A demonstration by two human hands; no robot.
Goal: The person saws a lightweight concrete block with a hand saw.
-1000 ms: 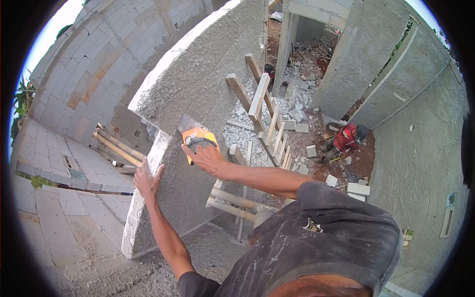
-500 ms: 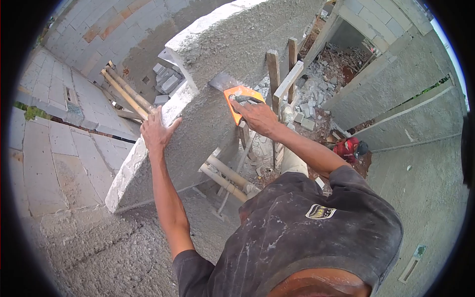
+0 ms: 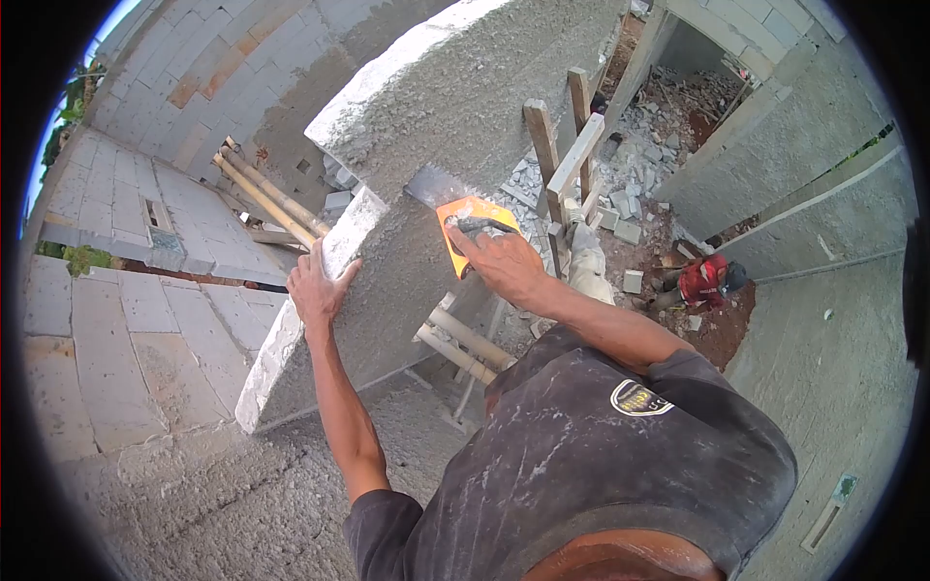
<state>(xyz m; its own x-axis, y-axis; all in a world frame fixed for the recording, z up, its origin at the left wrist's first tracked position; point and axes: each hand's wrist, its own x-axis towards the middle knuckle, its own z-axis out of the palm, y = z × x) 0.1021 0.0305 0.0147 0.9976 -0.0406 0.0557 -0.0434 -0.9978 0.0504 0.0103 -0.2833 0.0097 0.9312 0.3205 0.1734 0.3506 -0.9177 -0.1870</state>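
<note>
My right hand (image 3: 504, 263) is closed around the orange-and-black handle of a hand saw (image 3: 471, 225). The saw's grey blade, foreshortened in this view, points up and left against the rough plastered face of a wall (image 3: 402, 247). Just left of the blade, the wall's pale top edge has a step. My left hand (image 3: 320, 290) rests over that edge below the step, with its fingers on top and the thumb spread toward the plastered face. How deep the blade sits in the wall cannot be made out.
Bamboo poles (image 3: 266, 194) lean behind the wall, and more poles (image 3: 460, 347) pass below it. Wooden posts (image 3: 542, 140) stand to the right, above block rubble (image 3: 625, 208). Far below, a person in red (image 3: 702, 281) bends over near a plastered wall (image 3: 823, 339).
The view has shifted, so the wall and my left hand appear slightly further right and lower. The saw stays near the same spot on the wall. More of the person in red shows.
</note>
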